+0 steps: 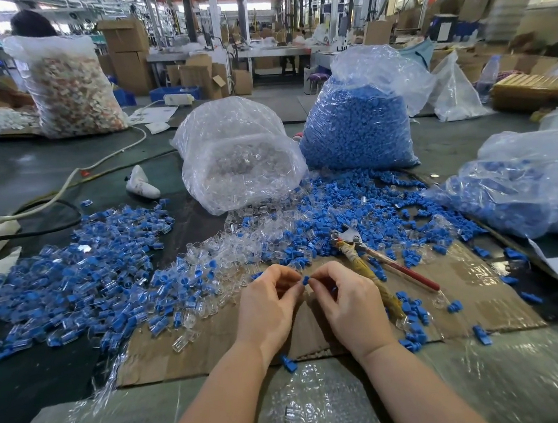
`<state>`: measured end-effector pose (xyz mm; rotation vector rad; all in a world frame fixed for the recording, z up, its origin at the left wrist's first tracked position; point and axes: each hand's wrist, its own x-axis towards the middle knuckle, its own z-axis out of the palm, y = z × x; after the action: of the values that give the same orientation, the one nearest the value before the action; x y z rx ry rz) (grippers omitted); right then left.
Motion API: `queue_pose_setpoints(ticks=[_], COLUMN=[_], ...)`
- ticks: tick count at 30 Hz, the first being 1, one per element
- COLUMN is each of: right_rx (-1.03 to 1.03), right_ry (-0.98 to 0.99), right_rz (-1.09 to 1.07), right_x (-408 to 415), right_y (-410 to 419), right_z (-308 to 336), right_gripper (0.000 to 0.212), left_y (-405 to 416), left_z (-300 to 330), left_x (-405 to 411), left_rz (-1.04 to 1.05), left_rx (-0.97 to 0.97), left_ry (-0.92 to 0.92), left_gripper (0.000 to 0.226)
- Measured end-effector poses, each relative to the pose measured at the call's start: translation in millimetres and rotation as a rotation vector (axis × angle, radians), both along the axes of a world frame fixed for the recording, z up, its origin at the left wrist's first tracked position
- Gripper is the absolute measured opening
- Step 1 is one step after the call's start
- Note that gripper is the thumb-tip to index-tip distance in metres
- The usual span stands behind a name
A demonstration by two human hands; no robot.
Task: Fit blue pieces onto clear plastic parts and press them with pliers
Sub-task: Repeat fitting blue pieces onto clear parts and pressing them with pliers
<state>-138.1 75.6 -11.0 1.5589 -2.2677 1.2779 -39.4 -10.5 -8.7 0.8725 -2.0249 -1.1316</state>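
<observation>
Both bare forearms reach forward, wrists angled inward; the left hand [269, 303] and right hand [343, 299] meet fingertip to fingertip, fingers curled, backs facing up.

Dark green table [26, 176], flattened cardboard sheet [486, 299], heaps of blue pieces [357, 213], clear plastic parts [239, 243], pliers [364, 254], bulging bags [240, 153]

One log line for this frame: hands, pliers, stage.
left hand: pinching, part hidden | right hand: pinches blue piece | pliers: idle on cardboard | stage: fitting
</observation>
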Motion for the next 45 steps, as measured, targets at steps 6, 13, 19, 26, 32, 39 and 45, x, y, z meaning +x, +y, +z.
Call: queue_pose_setpoints(ticks=[6, 13, 19, 26, 32, 39, 45], right_rx=[0.030, 0.043, -0.001, -0.009, -0.015, -0.024, -0.010], right_ry=[0.132, 0.153, 0.141, 0.124, 0.150, 0.179, 0.210], right_rz=[-0.049, -0.061, -0.008, 0.019, 0.020, -0.023, -0.031], right_x=[2.1, 0.1, -0.2, -0.3, 0.5, 1.8, 4.1], right_y=[-2.7, -4.2, -3.0, -0.9, -0.5, 0.3, -0.4], right_z=[-2.3, -6.2, -4.2, -1.4, -0.9, -0.7, 0.3], right_gripper=[0.010, 0.011, 0.015, 0.020, 0.021, 0.008, 0.009], left_y=[0.0, 0.8, 1.0, 1.8, 2.1, 1.7, 1.2], left_z=[2.3, 2.4, 3.4, 4.3, 4.6, 4.7, 4.2], left_x=[1.4, 2.8, 2.2, 1.9, 1.4, 1.8, 1.9], left_rz=[0.020, -0.011, 0.022, 0.027, 0.025, 0.029, 0.034], left_rx=[0.092, 0.068, 0.045, 0.050, 0.042, 0.044, 0.027], left_ry=[0.094, 0.042, 0.048, 0.037, 0.032, 0.024, 0.026], left_gripper=[0.018, 0.019, 0.019, 0.012, 0.011, 0.016, 0.015])
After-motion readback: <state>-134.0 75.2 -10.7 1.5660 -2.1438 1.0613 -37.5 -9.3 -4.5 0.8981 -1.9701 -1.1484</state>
